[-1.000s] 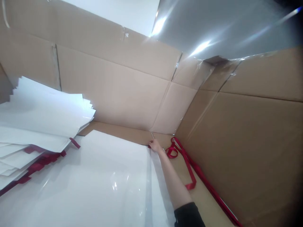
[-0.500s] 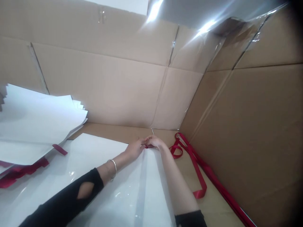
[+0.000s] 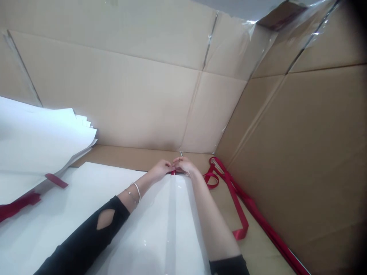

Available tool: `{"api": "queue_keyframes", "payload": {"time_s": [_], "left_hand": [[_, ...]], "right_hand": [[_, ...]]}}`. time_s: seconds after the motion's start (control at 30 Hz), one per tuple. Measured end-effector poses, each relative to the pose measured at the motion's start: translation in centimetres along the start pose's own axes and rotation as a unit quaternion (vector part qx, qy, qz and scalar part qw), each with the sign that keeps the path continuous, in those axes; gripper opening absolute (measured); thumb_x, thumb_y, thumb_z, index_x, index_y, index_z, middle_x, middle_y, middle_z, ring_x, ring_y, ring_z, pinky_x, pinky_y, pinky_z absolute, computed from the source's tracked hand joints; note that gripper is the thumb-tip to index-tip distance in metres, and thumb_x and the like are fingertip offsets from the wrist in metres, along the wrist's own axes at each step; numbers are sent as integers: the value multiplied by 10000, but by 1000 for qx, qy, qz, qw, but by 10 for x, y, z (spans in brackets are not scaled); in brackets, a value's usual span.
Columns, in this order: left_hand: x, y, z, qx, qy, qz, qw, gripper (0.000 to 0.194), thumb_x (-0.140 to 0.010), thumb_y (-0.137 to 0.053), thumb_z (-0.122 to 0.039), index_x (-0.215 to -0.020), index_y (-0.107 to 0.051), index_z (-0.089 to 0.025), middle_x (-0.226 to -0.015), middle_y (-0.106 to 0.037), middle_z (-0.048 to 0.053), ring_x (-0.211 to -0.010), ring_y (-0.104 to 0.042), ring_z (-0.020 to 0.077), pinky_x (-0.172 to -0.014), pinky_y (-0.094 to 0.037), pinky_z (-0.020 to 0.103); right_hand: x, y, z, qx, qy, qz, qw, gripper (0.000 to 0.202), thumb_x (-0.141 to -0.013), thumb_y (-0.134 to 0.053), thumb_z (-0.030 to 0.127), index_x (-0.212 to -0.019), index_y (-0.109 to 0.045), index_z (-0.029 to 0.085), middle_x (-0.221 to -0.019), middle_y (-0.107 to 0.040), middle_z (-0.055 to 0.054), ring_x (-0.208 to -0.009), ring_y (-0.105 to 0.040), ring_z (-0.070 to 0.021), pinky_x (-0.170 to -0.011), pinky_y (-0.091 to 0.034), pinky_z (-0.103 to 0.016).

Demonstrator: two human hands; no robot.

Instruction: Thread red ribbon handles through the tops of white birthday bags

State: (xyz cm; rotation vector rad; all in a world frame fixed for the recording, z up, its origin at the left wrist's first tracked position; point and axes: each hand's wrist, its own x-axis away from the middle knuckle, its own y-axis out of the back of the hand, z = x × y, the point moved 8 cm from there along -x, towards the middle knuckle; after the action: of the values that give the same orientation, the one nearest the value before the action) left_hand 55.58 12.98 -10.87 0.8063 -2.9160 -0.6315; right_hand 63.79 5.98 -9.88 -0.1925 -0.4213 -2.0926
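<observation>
A large white sheet (image 3: 114, 191), glossy and with a greyish strip running lengthwise, stretches away from me. At its far edge my left hand (image 3: 161, 169) and my right hand (image 3: 183, 165) meet, fingers bent and pinched close together. Between them a short piece of red ribbon (image 3: 173, 172) shows at the end of the strip; both hands appear to grip it. The fingertips partly cover it, so its full shape is hidden.
Left lies a stack of white sheets (image 3: 40, 141) with red ribbon ends (image 3: 56, 180) sticking out. A long red ribbon (image 3: 241, 214) trails along the right side, with a loop near the corner. Cardboard walls (image 3: 129, 91) stand behind and at right (image 3: 312, 152).
The view has shifted slightly, so the stack sits further left. My hands stay at the far edge; the fingers have shifted and more of the red ribbon piece shows.
</observation>
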Motion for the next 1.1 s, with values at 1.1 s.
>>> {"api": "queue_keyframes", "payload": {"time_s": [1.1], "left_hand": [[8, 20, -23, 282, -98, -14, 954, 277, -712, -549, -257, -954, -426, -198, -1006, -522, 34, -883, -554, 128, -768, -428, 242]], "right_hand": [[3, -2, -10, -21, -12, 49, 998, 140, -901, -553, 230, -957, -588, 107, -848, -612, -20, -683, -596, -106, -613, -523, -253]]}}
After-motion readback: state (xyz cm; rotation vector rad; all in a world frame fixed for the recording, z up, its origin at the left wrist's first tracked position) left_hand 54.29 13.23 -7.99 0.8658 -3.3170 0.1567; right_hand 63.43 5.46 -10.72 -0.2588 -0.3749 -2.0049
